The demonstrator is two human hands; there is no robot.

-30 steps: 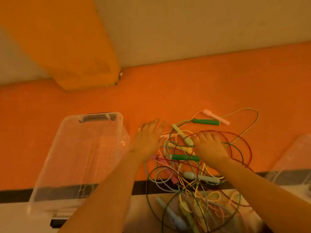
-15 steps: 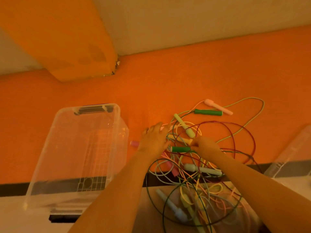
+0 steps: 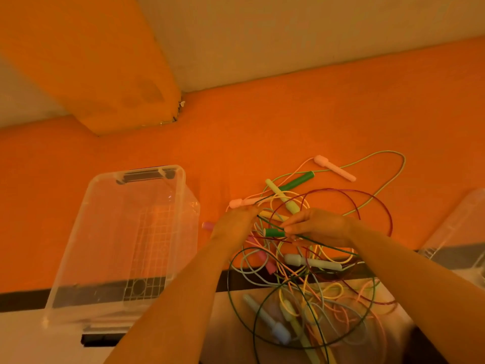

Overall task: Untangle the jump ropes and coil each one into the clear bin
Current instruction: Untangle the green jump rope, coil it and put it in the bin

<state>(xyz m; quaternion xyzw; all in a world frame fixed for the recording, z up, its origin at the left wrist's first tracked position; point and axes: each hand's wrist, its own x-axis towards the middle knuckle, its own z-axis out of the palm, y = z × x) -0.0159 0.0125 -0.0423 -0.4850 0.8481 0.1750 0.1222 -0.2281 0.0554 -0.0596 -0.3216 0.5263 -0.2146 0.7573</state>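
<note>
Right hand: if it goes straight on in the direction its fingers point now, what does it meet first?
The right hand points left, pinching a green handle. Straight on, it would probably meet the left hand first, just beyond the handle; depth between them is unclear.

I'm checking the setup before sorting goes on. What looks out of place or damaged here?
The ropes lie in one knotted heap, part of it spilling past the orange mat's near edge. The bin holds no rope. A chipped spot shows at the far corner. Nothing else stands out.
</note>
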